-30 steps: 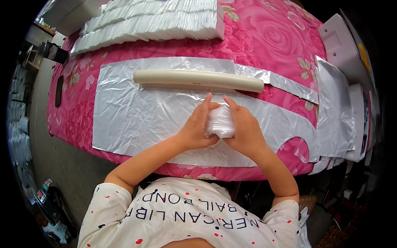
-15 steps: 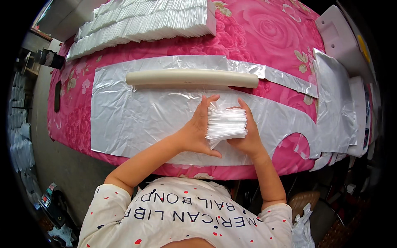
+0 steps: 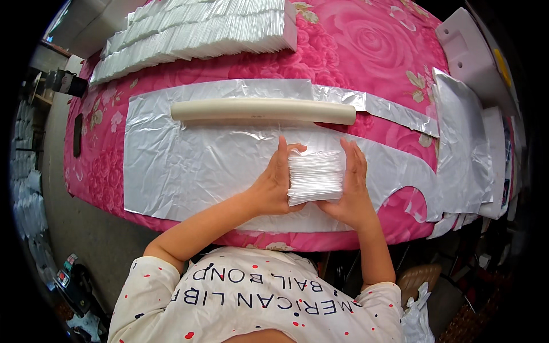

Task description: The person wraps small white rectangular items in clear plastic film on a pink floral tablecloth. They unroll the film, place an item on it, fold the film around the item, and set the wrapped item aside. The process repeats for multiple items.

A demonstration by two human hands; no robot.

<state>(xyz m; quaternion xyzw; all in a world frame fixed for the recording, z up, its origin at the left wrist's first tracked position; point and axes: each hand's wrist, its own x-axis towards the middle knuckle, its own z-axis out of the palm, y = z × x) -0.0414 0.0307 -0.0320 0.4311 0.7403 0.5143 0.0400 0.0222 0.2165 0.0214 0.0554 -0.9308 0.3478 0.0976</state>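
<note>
Bright tablecloth (image 3: pixel 377 51), dim floor (image 3: pixel 86 228), black fisheye corners.
We see glare on the plastic sheet (image 3: pixel 171 160), sheen on the white stack (image 3: pixel 315 178), and soft shadow beneath the tube (image 3: pixel 263 110).

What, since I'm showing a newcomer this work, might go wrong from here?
The white bundle has many thin layers between the left hand and the right hand, so uneven pressure could let some slip out.

The pale tube is round, with no stop visible beside it on the silvery sheet; a nudge might roll it.
</note>
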